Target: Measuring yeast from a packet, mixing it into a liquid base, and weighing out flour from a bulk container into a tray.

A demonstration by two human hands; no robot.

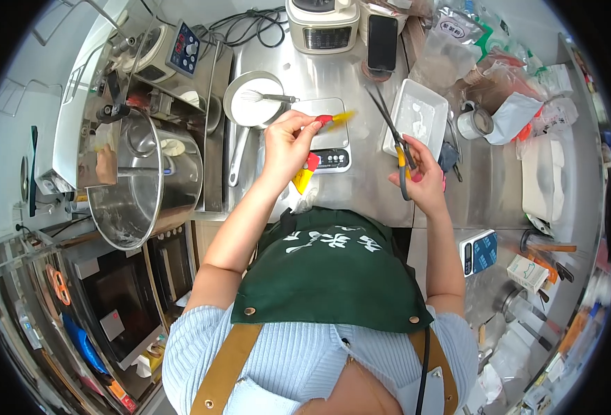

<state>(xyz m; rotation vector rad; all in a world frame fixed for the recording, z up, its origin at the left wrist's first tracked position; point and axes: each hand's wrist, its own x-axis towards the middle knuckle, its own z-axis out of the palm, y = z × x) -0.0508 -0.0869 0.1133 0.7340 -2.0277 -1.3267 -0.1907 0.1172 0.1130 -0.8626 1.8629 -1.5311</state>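
Note:
Pinched in the fingers of my left hand (288, 142) is a small red and yellow packet (305, 173). A red and yellow end (336, 118), smeared by motion, sticks out to the right past the fingertips; whether it is one piece with the packet I cannot tell. My right hand (423, 180) has its fingers in the handles of a pair of scissors (391, 126). The dark blades point up and away, slightly parted, well right of the packet. Under my left hand lies a digital kitchen scale (334, 160), partly covered by hand and packet.
Left of the scale stands a white pan (235, 84) with a whisk (262, 96) resting in it. A white rectangular tray (435, 105) sits behind the scissors. Farther back are a phone (382, 43) and a cream appliance (321, 34). A big steel bowl (181, 187) stands far left.

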